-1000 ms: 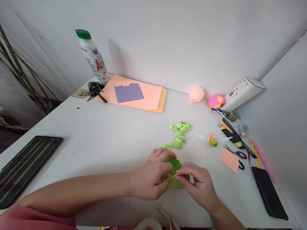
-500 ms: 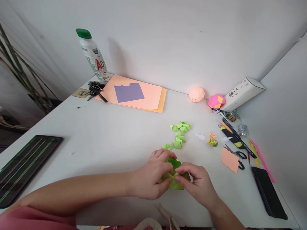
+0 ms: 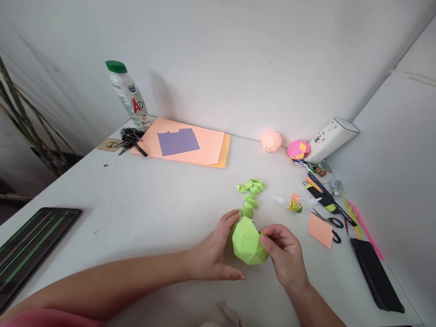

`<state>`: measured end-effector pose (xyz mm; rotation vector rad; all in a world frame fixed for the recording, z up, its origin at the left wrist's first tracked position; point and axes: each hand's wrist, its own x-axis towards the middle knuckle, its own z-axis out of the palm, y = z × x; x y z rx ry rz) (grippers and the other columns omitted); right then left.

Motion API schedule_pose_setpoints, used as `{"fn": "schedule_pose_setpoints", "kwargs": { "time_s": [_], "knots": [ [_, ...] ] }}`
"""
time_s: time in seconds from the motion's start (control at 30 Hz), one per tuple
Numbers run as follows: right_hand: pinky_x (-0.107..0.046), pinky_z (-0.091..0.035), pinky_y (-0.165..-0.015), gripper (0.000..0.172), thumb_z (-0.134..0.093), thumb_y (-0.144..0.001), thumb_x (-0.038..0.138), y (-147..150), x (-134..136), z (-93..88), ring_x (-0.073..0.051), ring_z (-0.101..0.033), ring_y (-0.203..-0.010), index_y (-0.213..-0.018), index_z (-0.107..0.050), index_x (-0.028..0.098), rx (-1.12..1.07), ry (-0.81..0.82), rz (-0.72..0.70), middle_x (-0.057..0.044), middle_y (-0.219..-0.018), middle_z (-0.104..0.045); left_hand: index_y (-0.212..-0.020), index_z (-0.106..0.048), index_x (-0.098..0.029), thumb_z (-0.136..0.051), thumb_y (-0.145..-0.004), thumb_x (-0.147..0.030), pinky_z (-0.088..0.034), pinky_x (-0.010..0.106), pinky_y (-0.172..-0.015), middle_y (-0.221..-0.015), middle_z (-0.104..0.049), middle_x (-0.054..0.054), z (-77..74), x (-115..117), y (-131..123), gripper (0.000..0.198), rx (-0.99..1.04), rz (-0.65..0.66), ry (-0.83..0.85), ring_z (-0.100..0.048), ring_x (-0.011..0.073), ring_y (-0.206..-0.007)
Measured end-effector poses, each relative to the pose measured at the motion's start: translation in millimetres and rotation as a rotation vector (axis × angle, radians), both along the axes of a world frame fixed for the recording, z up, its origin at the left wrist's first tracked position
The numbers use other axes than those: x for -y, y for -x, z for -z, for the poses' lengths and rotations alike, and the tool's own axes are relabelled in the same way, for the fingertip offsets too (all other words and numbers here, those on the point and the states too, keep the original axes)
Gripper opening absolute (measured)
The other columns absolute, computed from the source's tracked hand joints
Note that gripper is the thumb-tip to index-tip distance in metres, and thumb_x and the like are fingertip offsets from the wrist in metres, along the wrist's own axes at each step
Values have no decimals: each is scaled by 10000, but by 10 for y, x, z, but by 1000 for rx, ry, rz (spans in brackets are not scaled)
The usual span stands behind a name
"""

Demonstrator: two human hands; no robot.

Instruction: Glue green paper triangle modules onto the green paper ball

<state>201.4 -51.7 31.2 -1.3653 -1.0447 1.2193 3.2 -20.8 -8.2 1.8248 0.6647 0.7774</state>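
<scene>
A green faceted paper ball (image 3: pixel 248 245) is tilted so that its closed, many-sided outside faces me. My right hand (image 3: pixel 286 254) pinches its right edge between thumb and fingers. To its left, my left hand (image 3: pixel 214 252) is spread, thumb below and fingers above, with a gap showing between palm and paper. Just beyond the ball lie several small folded green paper pieces (image 3: pixel 252 186) in a loose line running away from me.
Peach and orange sheets with a purple piece (image 3: pixel 179 141) lie at the back left, beside keys (image 3: pixel 132 136) and a bottle (image 3: pixel 128 95). At right are a glue bottle (image 3: pixel 294 206), scissors (image 3: pixel 335 222), pens and a black phone (image 3: pixel 376 272). Two paper balls (image 3: pixel 271 141) sit by the wall.
The green paper piece has turned from showing its hollow inside to showing its outside. My left hand has let go and opened out; my right hand keeps its pinch.
</scene>
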Motion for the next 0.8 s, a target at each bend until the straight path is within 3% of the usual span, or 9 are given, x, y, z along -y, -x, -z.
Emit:
{"fn": "schedule_pose_setpoints", "kwargs": {
  "time_s": [0.2, 0.4, 0.53, 0.63, 0.8],
  "knots": [
    [-222, -458, -569, 236, -711, -747, 403, 3, -29, 17, -126, -539, -648, -800, -618, 193, -68, 109, -30, -1, -725, -600, -1363, -219, -194, -703, -719, -239, -325, 525, -1056, -1347, -381, 181, 45, 3, -26, 807, 120, -30, 179, -397, 316, -1255],
    [-221, -444, -539, 343, -804, -643, 358, 4, -44, -99, -118, -542, -613, -815, -557, 195, -211, 201, -154, 13, -701, -596, -1361, -252, -218, -670, -743, -215, -328, 532, -1049, -1354, -376, 169, 33, -26, -16, 746, 191, 2, 146, -404, 317, -1247],
    [-201, -417, -513, 350, -825, -613, 318, 5, -33, -87, -90, -503, -551, -729, -520, 191, -265, 168, -124, 46, -620, -559, -1384, -230, -241, -655, -769, -229, -321, 527, -1066, -1411, -303, 165, 82, -7, -27, 747, 212, -3, 150, -340, 325, -1303],
    [-206, -414, -513, 331, -816, -625, 316, 9, -26, -57, -90, -492, -542, -688, -517, 189, -242, 101, -92, 50, -605, -539, -1397, -212, -265, -623, -821, -303, -375, 510, -1035, -1445, -273, 166, 110, 1, -47, 709, 302, 6, 312, -370, 311, -1296],
    [-226, -427, -527, 259, -766, -689, 345, 19, -5, -32, -111, -508, -570, -684, -562, 185, -125, -13, -115, 22, -637, -561, -1419, -188, -321, -572, -836, -479, -493, 495, -891, -1486, -250, 146, 66, -21, -56, 716, 400, 130, 723, -518, 290, -1167]
  ]
}}
